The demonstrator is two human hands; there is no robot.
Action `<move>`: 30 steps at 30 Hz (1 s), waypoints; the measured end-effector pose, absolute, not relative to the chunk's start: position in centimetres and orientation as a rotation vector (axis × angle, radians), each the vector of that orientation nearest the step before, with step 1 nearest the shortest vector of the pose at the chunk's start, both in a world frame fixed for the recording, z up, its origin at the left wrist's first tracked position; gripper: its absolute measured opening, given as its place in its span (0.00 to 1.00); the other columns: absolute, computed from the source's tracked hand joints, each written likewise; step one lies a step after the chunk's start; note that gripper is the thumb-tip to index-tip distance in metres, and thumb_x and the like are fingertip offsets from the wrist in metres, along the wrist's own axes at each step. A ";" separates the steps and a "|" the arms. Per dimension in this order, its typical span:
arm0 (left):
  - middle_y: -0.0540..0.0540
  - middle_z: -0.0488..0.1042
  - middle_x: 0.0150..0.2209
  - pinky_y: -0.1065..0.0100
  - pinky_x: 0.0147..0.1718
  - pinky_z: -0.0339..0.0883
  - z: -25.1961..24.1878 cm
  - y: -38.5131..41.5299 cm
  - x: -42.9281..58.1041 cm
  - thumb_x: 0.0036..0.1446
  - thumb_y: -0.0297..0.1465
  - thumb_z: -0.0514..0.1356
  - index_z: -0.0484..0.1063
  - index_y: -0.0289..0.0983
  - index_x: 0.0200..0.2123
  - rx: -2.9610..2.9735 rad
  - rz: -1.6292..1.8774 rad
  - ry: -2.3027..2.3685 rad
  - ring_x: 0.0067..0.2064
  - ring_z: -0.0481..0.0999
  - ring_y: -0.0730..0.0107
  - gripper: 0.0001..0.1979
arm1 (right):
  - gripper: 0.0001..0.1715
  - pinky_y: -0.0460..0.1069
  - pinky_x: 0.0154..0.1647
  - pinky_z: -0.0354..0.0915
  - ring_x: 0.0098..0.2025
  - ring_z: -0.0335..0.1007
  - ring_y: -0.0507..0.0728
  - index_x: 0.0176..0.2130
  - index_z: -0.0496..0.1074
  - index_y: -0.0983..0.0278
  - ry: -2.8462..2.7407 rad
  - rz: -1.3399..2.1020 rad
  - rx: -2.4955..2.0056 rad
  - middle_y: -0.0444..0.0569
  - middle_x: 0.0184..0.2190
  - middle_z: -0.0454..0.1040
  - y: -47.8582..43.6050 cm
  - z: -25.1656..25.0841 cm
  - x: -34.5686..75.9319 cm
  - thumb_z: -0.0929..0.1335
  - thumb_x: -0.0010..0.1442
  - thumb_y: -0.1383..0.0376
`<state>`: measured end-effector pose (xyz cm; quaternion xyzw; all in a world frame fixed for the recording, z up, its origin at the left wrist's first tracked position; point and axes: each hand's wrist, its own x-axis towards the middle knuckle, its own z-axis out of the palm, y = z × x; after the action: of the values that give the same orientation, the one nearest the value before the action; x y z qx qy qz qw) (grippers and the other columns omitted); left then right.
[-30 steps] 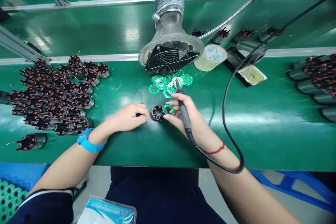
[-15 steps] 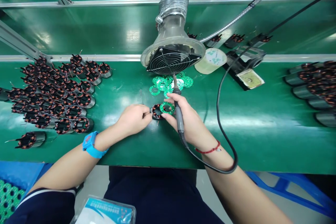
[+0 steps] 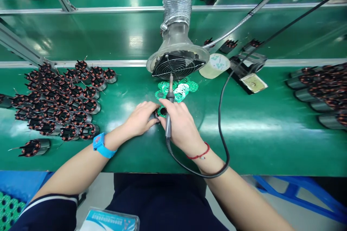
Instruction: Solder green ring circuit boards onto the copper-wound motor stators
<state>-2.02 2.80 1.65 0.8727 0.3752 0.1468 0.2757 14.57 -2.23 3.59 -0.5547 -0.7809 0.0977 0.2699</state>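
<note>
1. Ring (image 3: 159, 110), green and flat, is over a round coil part (image 3: 152, 116) on the green table (image 3: 244, 144). Its hole faces up; I can't tell if it sits all the way down.
2. Left hand (image 3: 142, 117) is curled around the coil part's side, holding it.
3. Right hand (image 3: 179, 124) grips a soldering iron (image 3: 168, 124). Its thumb is by the ring's edge, but fingers hide if it pinches it.
4. The iron is long and thin. Its tip points away from the person, toward the round fan (image 3: 176, 65), and its cord comes back over the arm.
5. More green rings (image 3: 187, 88) lie in a heap just past the hands.
6. Off to the right, a black stand (image 3: 245, 79) has a small tray with a yellow pad (image 3: 254, 83) in it.
7. Many coil parts (image 3: 63, 101) crowd the left. One nearer coil part (image 3: 35, 148) lies sideways, its long way left to right.
8. A blue bin (image 3: 24, 180) low on the left has green boards (image 3: 11, 209) full of holes.
</note>
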 end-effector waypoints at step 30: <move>0.39 0.69 0.55 0.52 0.60 0.62 3.1 2.0 -1.4 0.62 0.30 0.56 0.69 0.38 0.53 2.330 0.568 0.926 0.58 0.68 0.58 0.16 | 0.24 0.55 0.46 0.71 0.41 0.75 0.57 0.55 0.60 0.60 -1.469 0.625 -1.413 0.48 0.38 0.75 -3.5 -0.4 14.9 0.63 0.59 0.68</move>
<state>-1.40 2.04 3.12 0.8696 0.3457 0.2120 0.2817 14.86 -3.48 -0.40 -0.5801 -0.6032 0.2567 0.4835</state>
